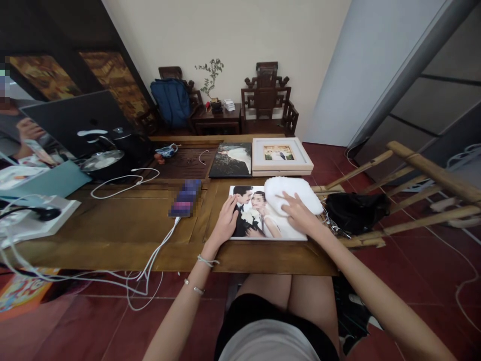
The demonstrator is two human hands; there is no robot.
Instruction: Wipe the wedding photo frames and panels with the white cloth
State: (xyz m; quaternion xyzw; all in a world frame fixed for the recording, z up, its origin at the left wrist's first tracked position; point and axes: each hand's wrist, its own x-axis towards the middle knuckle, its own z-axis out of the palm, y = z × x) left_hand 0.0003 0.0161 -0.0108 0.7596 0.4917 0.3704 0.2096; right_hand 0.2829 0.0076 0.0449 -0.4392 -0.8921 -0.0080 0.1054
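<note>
A wedding photo panel (251, 225) lies flat near the table's front edge, showing a couple with a white bouquet. My left hand (227, 218) rests along the panel's left edge, its fingers stretched out and holding nothing. On the panel's right part lies a fluffy white cloth (304, 193), which reaches past the panel's far right corner. My right hand (298, 210) presses on the cloth from above with its fingers spread, not wrapped round it. The cloth and my right hand hide part of the photo.
Behind the panel lie a dark photo panel (232, 159) and stacked pale frames (282, 155). Left are a phone (185, 198) with white cables (160, 246), a pot (103, 161), a laptop (75, 118) and another person's hand (30, 129). A bamboo chair (424, 168) with a black bag (356, 210) stands right.
</note>
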